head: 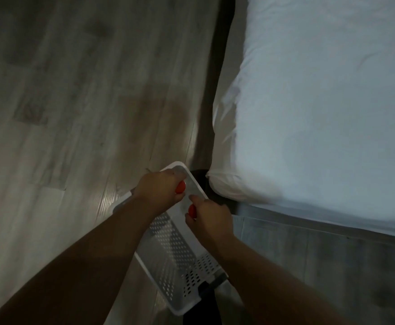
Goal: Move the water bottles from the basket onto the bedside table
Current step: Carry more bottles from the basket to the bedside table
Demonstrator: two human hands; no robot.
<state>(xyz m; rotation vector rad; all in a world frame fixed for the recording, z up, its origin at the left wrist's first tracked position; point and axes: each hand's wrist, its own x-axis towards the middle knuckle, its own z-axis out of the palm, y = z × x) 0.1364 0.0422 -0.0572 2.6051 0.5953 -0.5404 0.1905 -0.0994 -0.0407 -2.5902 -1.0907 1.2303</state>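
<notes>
At the basket's (168,249) far end, one red-capped bottle (180,186) is gripped by the left hand (155,188) and another (192,210) by the right hand (209,221), both closed. A bottle could be snagged on the rim (the bodies are barely visible) and dropped onto the floor (74,113).

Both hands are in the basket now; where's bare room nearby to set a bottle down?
Bare floor left of the basket, and the white mattress to its right. Crowded at the basket's far end, where the left hand and right hand meet.
</notes>
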